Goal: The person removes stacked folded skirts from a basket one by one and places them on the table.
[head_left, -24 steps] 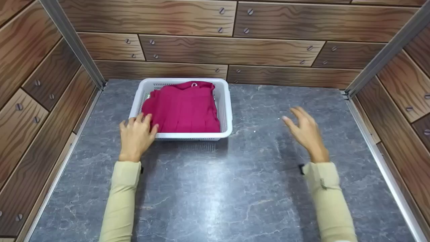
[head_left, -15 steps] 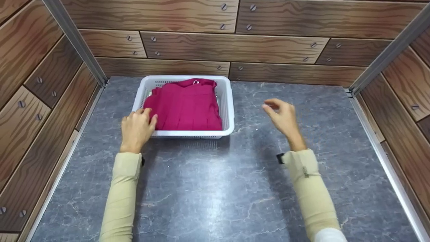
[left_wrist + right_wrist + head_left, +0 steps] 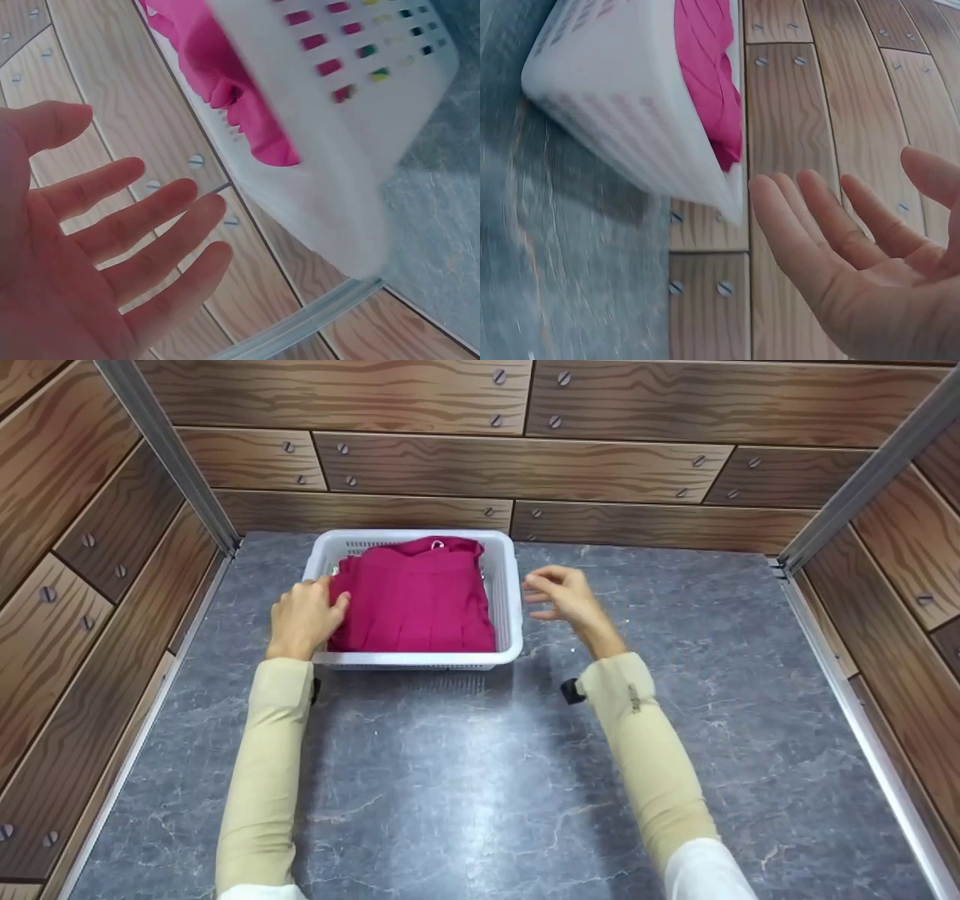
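A white plastic basket (image 3: 420,659) with slotted walls stands toward the back left, holding a folded magenta garment (image 3: 416,604) with pleats and a small ring near its top edge. At the basket's left side is my left hand (image 3: 304,619), palm inward; its fingers look spread and relaxed in the left wrist view, apart from the basket wall (image 3: 337,165). My right hand (image 3: 566,596) hovers just off the right rim, fingers loosely extended and holding nothing. Through the slots in the left wrist view, green and yellow bits show beneath the garment.
A grey marbled surface (image 3: 450,780) extends in front and to the right. Wood-patterned panels (image 3: 600,472) close it in at the back and both sides, with metal strips (image 3: 847,720) along the edges.
My right hand has swept left from well out on the right to beside the basket. The left hand has shifted slightly farther back along the basket's left side.
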Tool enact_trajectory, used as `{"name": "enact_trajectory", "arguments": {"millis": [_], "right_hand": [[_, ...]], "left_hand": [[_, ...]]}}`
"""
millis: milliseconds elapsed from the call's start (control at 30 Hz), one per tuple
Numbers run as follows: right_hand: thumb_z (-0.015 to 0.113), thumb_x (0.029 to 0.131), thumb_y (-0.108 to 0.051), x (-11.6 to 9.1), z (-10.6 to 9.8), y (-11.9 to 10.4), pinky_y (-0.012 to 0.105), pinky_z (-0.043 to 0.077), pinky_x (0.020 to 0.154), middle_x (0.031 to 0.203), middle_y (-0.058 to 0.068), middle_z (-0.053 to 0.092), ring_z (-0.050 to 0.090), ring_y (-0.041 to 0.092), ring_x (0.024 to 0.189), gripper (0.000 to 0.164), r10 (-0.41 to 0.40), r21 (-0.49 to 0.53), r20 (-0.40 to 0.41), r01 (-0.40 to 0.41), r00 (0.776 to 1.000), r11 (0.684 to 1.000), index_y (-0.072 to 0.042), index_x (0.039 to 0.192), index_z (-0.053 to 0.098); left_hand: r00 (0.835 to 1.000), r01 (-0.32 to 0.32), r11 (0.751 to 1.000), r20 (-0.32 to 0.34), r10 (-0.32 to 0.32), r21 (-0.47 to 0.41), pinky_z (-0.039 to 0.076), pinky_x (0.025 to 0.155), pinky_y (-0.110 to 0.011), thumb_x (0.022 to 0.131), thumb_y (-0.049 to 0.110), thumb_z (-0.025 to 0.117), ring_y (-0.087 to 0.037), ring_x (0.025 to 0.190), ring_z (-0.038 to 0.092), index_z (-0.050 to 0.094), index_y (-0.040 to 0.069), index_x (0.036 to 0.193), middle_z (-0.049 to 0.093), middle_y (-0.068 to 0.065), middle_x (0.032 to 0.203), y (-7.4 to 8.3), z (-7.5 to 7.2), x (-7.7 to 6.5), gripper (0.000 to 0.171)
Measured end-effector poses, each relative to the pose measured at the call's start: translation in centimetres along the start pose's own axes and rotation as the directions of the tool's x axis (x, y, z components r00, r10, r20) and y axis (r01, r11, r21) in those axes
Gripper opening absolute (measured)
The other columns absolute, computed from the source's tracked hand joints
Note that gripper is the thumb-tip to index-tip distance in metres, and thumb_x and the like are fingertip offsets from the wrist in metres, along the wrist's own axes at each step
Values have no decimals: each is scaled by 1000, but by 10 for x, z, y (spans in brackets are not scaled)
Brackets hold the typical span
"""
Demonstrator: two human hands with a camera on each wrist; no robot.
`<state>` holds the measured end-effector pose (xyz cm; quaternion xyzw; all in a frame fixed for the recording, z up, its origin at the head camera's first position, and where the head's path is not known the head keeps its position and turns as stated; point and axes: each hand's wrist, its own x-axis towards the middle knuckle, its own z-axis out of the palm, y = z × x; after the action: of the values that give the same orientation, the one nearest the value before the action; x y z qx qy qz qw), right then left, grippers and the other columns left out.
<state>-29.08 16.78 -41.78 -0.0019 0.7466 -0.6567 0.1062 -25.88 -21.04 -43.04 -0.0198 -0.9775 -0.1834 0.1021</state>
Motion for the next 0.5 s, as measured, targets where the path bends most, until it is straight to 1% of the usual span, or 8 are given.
{"name": "enact_trajectory", "arguments": {"millis": [100,200,300,367,433,500], "right_hand": [[57,104,-14,8,11,-3,43,57,90,128,26,61,63,38,111,30,67,46,33,-69,997,997,8,124,59],[55,104,-14,16,22,-7,48,53,96,131,26,57,62,38,111,26,118,109,65,-124,991,986,5,121,58],[55,104,-16,23,32,-10,52,50,100,127,21,55,63,35,102,22,162,150,83,-173,983,973,1,118,57],[56,104,-18,26,39,-12,52,51,98,121,16,53,61,33,100,22,185,139,88,-196,979,971,0,118,57],[57,103,-20,29,46,-13,51,53,94,119,13,50,57,34,102,26,199,104,87,-207,976,973,-1,121,56],[58,102,-22,30,53,-13,51,52,93,121,12,47,53,37,111,33,208,59,81,-213,975,975,-1,127,54]], "left_hand": [[997,40,998,72,-37,-41,50,82,-67,100,31,55,-58,101,61,59,-7,129,63,-37,115,0,-2,8,48],[985,95,989,153,-77,-115,47,92,-65,101,33,54,-57,113,57,55,-8,135,58,-38,126,1,-3,14,54],[963,156,973,247,-112,-167,42,103,-61,101,36,53,-54,126,50,48,-8,142,51,-37,138,3,-3,19,60],[945,186,966,302,-125,-182,38,108,-59,101,38,51,-51,132,45,44,-8,146,46,-36,144,4,-2,23,64],[928,209,959,348,-133,-192,35,111,-58,101,41,49,-50,136,40,39,-7,149,42,-34,148,4,-2,26,68],[911,234,948,388,-138,-215,31,114,-56,102,42,48,-48,140,36,34,-7,152,39,-33,152,3,-1,28,71]]}}
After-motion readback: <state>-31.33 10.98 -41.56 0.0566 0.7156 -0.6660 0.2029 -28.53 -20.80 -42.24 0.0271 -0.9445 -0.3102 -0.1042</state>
